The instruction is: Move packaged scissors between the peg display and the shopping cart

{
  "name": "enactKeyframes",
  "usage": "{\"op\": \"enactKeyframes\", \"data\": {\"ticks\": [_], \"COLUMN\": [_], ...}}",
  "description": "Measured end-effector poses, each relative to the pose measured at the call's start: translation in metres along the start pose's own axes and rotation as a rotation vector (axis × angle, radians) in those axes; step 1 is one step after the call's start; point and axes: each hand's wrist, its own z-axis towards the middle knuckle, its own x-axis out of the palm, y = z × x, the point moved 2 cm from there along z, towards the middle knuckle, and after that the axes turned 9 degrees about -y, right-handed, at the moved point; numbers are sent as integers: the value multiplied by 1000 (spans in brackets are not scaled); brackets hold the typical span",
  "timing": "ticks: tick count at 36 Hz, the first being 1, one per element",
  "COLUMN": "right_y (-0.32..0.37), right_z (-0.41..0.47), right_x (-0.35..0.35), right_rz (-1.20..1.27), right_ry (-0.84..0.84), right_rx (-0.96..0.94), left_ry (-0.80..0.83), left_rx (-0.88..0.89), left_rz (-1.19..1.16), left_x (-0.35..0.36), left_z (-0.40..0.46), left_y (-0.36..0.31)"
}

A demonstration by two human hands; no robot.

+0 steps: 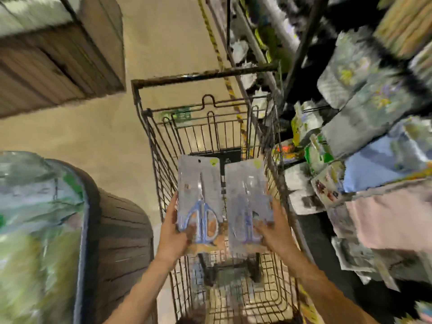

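Over the wire shopping cart (154,146) I hold two clear packs side by side. My left hand (174,232) grips the lower edge of the left scissors pack (199,183), whose blue-handled scissors show plainly. My right hand (272,230) grips the lower right edge of the right scissors pack (245,190), which is blurred. Both packs hang above the cart's basket, tops pointing away from me. The peg display (311,127) with hanging packets stands just right of the cart.
A black item (231,155) lies at the cart's far end. A brown cabinet (58,66) stands at upper left and a dark bin with green bags (46,230) at lower left. Bare tan floor runs ahead of the cart. The frame is motion-blurred.
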Motion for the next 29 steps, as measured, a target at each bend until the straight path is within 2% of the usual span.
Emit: {"op": "enactKeyframes", "data": {"ticks": [6,12,15,19,29], "right_y": [62,88,99,99,73], "right_z": [-71,-138,-176,-227,-368], "right_x": [-42,-70,-82,-93,-136], "right_rz": [136,313,418,374,345], "right_ry": [31,-60,-132,-256,-593], "right_rx": [-176,-263,-309,-405,-402], "left_ry": [22,33,64,166,424], "left_rx": [180,359,418,447,477], "left_rz": [12,-24,-82,-154,-196], "left_x": [-27,-41,-46,-53,-39], "left_z": [-60,-112,-132,-159,-235], "left_y": [-63,-109,-123,-128,-126]}}
